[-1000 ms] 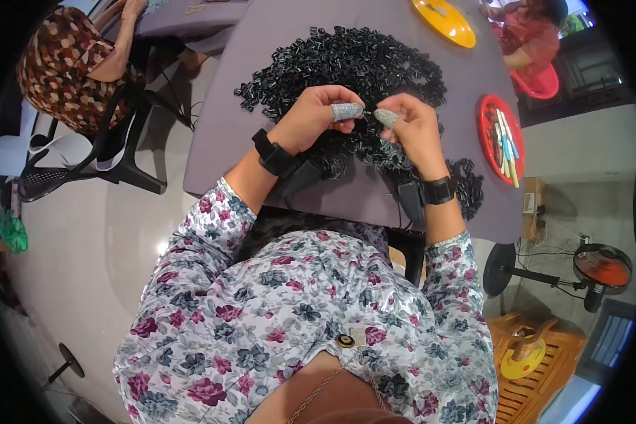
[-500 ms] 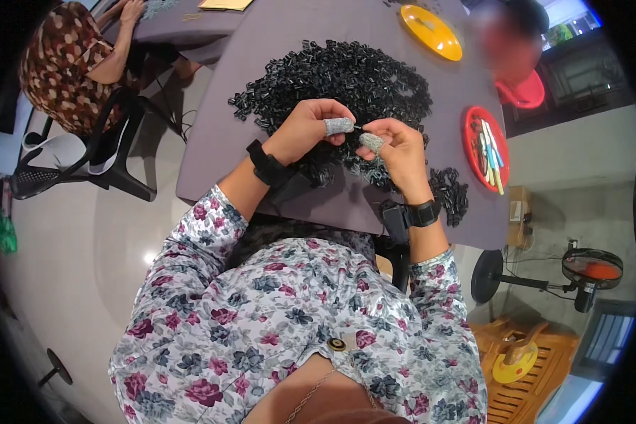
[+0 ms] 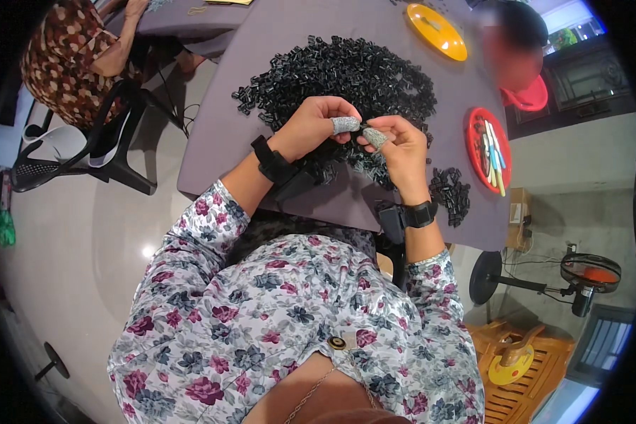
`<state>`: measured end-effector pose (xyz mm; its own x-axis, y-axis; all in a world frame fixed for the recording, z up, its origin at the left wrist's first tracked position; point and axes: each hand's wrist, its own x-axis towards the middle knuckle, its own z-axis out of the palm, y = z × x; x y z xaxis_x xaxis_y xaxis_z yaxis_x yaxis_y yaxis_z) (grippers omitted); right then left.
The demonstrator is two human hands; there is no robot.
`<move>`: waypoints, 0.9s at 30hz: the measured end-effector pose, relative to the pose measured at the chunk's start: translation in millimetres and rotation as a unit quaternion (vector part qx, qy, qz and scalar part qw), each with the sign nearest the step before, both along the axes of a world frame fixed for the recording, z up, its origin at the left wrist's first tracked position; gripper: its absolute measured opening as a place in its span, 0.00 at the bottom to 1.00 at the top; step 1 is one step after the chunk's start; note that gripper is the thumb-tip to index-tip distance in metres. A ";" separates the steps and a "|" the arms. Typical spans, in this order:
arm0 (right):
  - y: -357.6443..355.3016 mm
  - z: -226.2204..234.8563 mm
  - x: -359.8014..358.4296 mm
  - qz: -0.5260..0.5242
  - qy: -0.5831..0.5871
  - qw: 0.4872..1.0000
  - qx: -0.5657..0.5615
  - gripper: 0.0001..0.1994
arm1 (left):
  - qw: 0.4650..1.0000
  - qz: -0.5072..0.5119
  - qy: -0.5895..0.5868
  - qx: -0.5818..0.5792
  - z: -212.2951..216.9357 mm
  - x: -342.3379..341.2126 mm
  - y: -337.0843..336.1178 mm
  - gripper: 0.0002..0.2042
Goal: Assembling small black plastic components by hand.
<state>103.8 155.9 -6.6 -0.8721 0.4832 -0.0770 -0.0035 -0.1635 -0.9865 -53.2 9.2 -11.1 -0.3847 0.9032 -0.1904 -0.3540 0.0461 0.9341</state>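
Observation:
Over the near side of a large heap of small black pieces, probably plastic, my two hands meet almost tip to tip. My left hand is closed in a pinch, a grey speckled covering on its thumb. Opposite it, my right hand pinches too, with a similar covering on the thumb. Between the fingertips shows a small black piece, mostly hidden. A smaller group of black pieces lies right of my right wrist.
A red tray holding several long-handled tools stands on the table's right side. Beyond it is a yellow plate. One person is at the far right, another at the far left beside a black chair.
Both hands have shifted very slightly right, and their fingertips have drawn closer together around the small black piece. The view has moved a little.

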 end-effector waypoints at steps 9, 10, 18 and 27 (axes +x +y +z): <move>-3.5 3.8 -3.1 0.027 -0.006 1.000 0.009 0.12 | 0.999 -0.019 0.024 -0.010 8.7 -4.4 -3.4 0.07; -2.7 6.9 -2.9 0.040 -0.009 0.999 0.005 0.13 | 0.999 -0.033 0.021 -0.005 8.7 -5.8 -4.1 0.08; -1.8 12.1 -1.1 0.174 -0.039 0.983 -0.038 0.19 | 0.991 -0.132 -0.018 -0.034 19.3 -16.5 -9.3 0.17; -20.4 2.7 -7.3 0.090 -0.020 0.982 0.166 0.18 | 0.993 -0.108 0.014 -0.040 22.5 -24.1 -12.9 0.19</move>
